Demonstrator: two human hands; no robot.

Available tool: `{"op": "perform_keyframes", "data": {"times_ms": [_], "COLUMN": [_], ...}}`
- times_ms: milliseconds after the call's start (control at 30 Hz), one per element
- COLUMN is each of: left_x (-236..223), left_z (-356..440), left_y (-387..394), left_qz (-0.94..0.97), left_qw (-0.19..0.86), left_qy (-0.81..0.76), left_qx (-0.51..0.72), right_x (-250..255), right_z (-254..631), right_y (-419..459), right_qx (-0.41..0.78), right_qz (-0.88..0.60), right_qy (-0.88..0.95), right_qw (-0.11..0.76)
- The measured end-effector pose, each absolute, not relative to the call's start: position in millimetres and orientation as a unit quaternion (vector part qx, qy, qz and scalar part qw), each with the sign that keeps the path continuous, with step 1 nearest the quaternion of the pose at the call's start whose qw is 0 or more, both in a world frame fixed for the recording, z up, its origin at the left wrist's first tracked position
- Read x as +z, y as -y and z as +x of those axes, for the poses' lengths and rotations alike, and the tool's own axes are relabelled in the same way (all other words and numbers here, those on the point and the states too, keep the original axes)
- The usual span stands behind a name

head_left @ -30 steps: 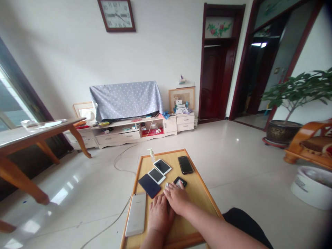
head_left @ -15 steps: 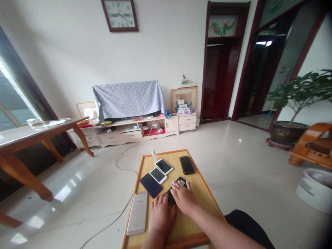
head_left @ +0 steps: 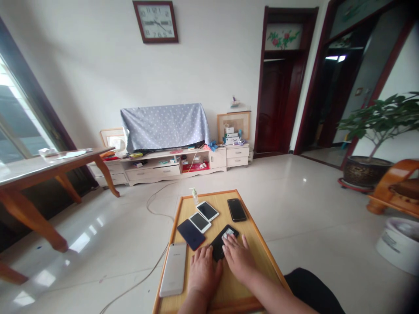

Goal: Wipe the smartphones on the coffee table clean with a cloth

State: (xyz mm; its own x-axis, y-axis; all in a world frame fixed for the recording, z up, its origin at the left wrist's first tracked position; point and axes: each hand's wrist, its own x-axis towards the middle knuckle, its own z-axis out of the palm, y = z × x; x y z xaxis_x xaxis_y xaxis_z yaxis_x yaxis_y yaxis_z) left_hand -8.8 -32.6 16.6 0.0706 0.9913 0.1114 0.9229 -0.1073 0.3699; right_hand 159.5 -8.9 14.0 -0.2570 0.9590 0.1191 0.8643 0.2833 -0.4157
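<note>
Held thing: a black smartphone (head_left: 216, 246), slim with a glossy dark face, lies flat and aslant on the board at lower centre of the frame, with a small white scrap (head_left: 228, 234) on its upper end; what the scrap is, I can't make out

Left hand: the left hand (head_left: 203, 271) lies palm down with fingers spread and straight, not gripping, its fingertips just beside the phone's lower edge

Right hand: the right hand (head_left: 238, 258) lies over the phone's right side, fingers extended, tips at the white scrap; whether they pinch it, I can't tell

Board: a pale wooden board (head_left: 257, 257) with an orange-brown rim sits on the glossy tile floor (head_left: 294, 209)

Other phones: a navy phone (head_left: 191, 234), two white-framed phones (head_left: 200, 222) (head_left: 207, 210), and a black phone (head_left: 237, 209) lie on the board, above the hands; a large silver phone (head_left: 173, 269) lies at its left edge, beside the left hand

Bottle: a small pump bottle (head_left: 195, 196) stands at the board's far edge

Room: a cream TV cabinet (head_left: 152, 172) sits under a polka-dot cloth (head_left: 165, 127), upper centre
</note>
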Motion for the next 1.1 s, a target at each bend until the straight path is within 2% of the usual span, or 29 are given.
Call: {"op": "perform_keyframes", "data": {"times_ms": [100,333,567,833,1100], "left_x": [16.4,14.1,16.6,7.5,15.8], "left_z": [-8.9,-12.2,-10.0,-14.1,-9.7], "left_y": [32.3,30.6,33.0,29.9,33.8], "left_qz": [0.725,0.719,0.722,0.710,0.705], "left_qw": [0.102,0.126,0.108,0.129,0.117], "left_qy": [-0.662,-0.666,-0.662,-0.673,-0.678], "left_qx": [0.163,0.154,0.170,0.163,0.174], "right_x": [19.1,15.5,24.7,23.6,28.0], "right_z": [156.6,134.9,146.1,129.9,140.1], "right_y": [7.0,35.5,5.8,25.7,-7.1], "right_qx": [0.127,0.194,0.148,0.210,0.167], "right_qz": [-0.603,-0.506,-0.588,-0.490,-0.563], "right_qy": [0.769,0.813,0.772,0.825,0.788], "right_qw": [0.170,0.214,0.191,0.190,0.182]}}
